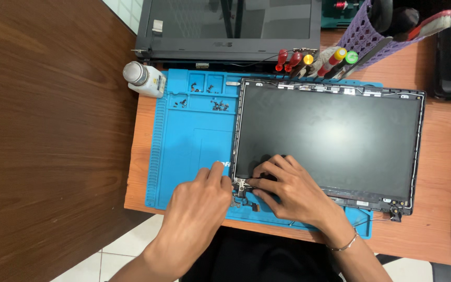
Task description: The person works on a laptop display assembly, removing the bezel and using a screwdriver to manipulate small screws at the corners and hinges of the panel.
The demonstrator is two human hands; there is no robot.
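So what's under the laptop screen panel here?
A blue work mat lies under the laptop screen panel, showing along its left and lower edges. The orange table shows at right. How far the mat reaches beneath is hidden.

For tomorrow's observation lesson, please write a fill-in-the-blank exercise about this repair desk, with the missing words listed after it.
1. The laptop screen panel lies on a mat coloured ____.
2. Both hands, left hand and right hand, meet at the panel's metal ____.
3. The small loose screws sit in the mat's ____.
4. The white bottle stands at the mat's far ____ corner.

Missing words: blue; hinge; compartments; left
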